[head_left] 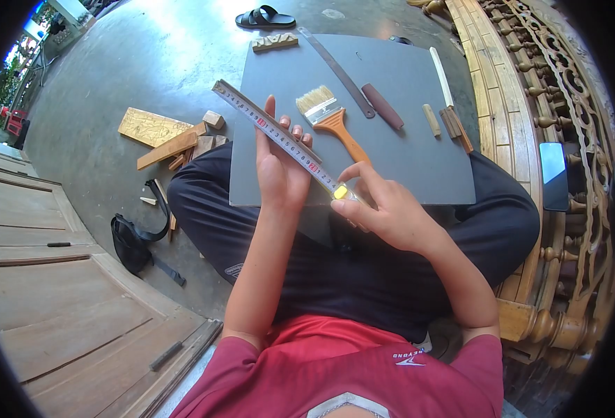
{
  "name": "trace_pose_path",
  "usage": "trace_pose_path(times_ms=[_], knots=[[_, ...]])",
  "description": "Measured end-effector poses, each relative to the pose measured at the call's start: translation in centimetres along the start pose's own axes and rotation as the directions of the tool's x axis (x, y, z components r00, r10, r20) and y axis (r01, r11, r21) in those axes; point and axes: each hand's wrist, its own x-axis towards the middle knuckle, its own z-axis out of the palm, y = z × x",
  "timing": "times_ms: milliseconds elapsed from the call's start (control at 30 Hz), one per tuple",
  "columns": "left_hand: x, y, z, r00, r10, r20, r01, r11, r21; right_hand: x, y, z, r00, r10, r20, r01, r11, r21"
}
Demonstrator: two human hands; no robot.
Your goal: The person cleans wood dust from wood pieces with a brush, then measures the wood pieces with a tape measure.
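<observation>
Here, one steel ruler [273, 129] lies slanted across a grey board [419, 160] on the person's lap, the left hand [279, 171] cupped beneath it, fingers curled over its edge, while the right hand [384, 209] pinches its near end. One paintbrush [328, 118] rests just beside; one phone [553, 174] sits well apart.

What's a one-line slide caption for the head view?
Seated person's left hand and right hand hold a steel ruler over a grey board, paintbrush beside it.
</observation>
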Motion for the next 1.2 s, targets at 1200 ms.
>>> trace_pose_path(times_ms=[1200], knots=[[0.2,0.2,-0.4,1.000,-0.011,-0.003,0.011,1.000,0.010,-0.1,1.0,0.5,0.984,-0.164,-0.065,0.172,0.974,0.149]])
